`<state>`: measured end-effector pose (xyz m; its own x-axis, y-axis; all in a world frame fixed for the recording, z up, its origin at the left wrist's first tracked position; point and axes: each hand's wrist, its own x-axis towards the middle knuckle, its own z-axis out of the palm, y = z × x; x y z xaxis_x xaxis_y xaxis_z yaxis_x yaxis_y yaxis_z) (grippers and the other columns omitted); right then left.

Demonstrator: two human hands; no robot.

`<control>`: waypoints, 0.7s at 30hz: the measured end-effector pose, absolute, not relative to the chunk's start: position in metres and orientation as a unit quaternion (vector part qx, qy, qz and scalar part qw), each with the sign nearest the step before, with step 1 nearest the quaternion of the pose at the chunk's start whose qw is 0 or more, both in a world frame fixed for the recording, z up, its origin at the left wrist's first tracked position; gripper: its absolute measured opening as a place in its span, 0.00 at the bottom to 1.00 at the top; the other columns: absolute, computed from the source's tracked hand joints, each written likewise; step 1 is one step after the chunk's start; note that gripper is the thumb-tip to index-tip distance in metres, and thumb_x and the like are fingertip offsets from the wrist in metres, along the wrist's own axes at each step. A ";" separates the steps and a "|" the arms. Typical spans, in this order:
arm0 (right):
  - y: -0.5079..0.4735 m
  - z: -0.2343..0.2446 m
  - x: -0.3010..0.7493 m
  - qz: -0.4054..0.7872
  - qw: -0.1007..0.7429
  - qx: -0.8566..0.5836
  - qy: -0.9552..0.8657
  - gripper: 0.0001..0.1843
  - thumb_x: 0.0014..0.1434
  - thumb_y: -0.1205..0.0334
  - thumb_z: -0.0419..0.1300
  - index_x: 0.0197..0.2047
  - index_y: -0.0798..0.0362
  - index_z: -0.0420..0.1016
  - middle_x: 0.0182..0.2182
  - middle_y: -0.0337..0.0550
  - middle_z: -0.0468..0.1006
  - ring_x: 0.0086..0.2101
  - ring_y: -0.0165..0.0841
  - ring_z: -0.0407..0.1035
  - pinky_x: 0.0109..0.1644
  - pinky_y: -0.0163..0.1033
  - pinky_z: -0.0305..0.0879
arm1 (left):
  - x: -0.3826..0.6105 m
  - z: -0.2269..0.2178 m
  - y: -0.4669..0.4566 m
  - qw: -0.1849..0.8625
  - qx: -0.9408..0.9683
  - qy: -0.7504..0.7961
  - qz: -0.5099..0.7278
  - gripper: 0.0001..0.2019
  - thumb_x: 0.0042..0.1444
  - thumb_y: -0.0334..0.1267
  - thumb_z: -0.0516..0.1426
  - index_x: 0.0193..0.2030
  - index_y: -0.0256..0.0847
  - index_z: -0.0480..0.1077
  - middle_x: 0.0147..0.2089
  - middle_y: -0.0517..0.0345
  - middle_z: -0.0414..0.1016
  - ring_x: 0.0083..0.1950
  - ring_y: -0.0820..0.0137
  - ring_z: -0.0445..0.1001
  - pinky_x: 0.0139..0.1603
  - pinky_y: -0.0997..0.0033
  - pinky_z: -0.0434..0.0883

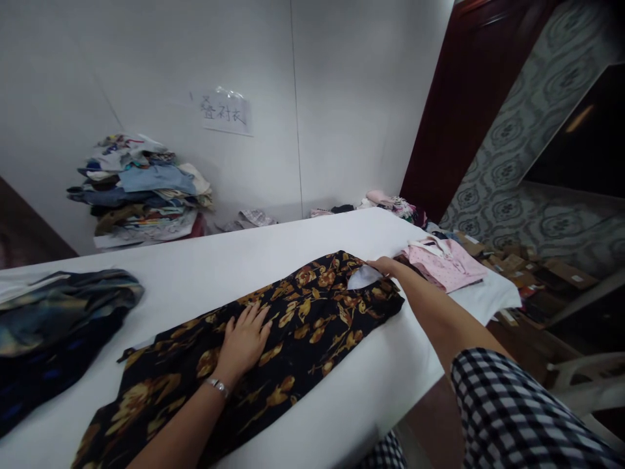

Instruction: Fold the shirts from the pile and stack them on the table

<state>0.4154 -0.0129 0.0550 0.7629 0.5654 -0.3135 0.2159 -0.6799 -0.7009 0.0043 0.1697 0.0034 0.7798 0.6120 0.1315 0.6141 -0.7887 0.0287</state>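
A black shirt [312, 319] with a gold and brown flower print lies stretched out on the white table, its neck end pointing away to the right. My left hand [247, 339] rests flat on the middle of it, fingers spread, palm down. At the neckline, my right hand [385, 266] pinches the edge of the cloth; its fingertips are partly hidden. A pale grey-white patch [365, 277] shows inside the neck opening. The shirt's lower end runs out of view beneath my left forearm.
Dark garments [63, 332] lie at the table's left. A folded pink garment [444, 260] is at the right end. Behind the table stands a tall pile of clothes [146, 189]; more clothes [390, 205] lie farther right. Cardboard boxes [561, 273] and a chair [586, 384] are beyond the right edge.
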 end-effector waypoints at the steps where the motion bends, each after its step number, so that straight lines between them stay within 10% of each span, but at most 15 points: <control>1: -0.016 0.056 0.415 0.299 0.339 -0.869 -0.199 0.20 0.59 0.49 0.60 0.42 0.58 0.78 0.42 0.57 0.80 0.44 0.46 0.75 0.48 0.49 0.71 | 0.004 0.003 0.170 0.010 -0.943 -0.325 -0.069 0.24 0.66 0.43 0.43 0.65 0.42 0.64 0.70 0.49 0.59 0.70 0.58 0.56 0.66 0.44 0.55; 10: -0.028 0.069 0.407 0.471 0.372 -0.783 -0.163 0.21 0.63 0.47 0.54 0.39 0.56 0.79 0.38 0.52 0.82 0.36 0.41 0.77 0.43 0.46 0.73 | 0.004 0.002 0.170 0.007 -0.942 -0.325 -0.086 0.23 0.65 0.43 0.44 0.64 0.42 0.65 0.69 0.48 0.60 0.69 0.57 0.58 0.66 0.44 0.56; 15: -0.015 0.073 0.388 0.308 0.271 -0.859 -0.306 0.13 0.58 0.61 0.60 0.44 0.56 0.79 0.39 0.49 0.81 0.39 0.42 0.76 0.47 0.44 0.71 | 0.004 0.001 0.170 0.004 -0.942 -0.324 -0.085 0.24 0.66 0.43 0.44 0.64 0.42 0.65 0.69 0.49 0.60 0.69 0.57 0.58 0.66 0.44 0.56; 21: -0.014 0.072 0.378 0.003 0.203 -0.898 -0.390 0.28 0.59 0.63 0.59 0.63 0.50 0.65 0.57 0.56 0.70 0.60 0.49 0.59 0.62 0.50 0.54 | 0.004 0.000 0.171 0.004 -0.942 -0.322 -0.093 0.24 0.65 0.43 0.44 0.64 0.42 0.65 0.69 0.49 0.60 0.70 0.57 0.57 0.66 0.45 0.56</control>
<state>0.3779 -0.0135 0.0720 0.6963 0.7011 0.1538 0.6990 -0.6137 -0.3672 0.0040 0.1705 -0.0002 0.7755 0.6058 0.1779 0.6072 -0.7928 0.0527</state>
